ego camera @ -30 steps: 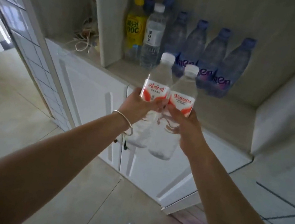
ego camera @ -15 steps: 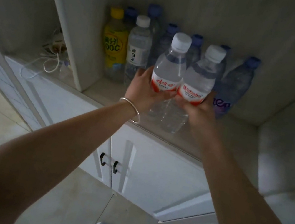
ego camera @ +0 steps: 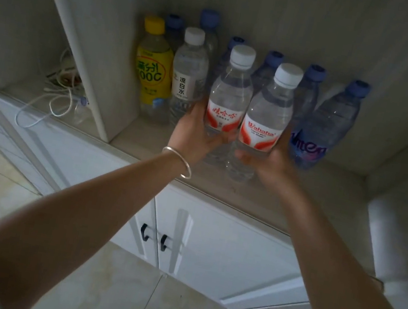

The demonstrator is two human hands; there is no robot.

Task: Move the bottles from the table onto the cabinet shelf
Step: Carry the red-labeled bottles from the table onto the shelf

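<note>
Two clear water bottles with red labels are being held upright, side by side, over the cabinet shelf (ego camera: 285, 192). The left hand (ego camera: 191, 136) is gripping the left bottle (ego camera: 228, 96), the right hand (ego camera: 271, 163) the right bottle (ego camera: 267, 113). Blue-capped bottles (ego camera: 327, 121) are standing behind, a yellow bottle (ego camera: 153, 70) far left.

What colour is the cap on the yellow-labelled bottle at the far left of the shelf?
Yellow, matching its label; the yellow-labelled bottle shows clearly in the head view.
</note>
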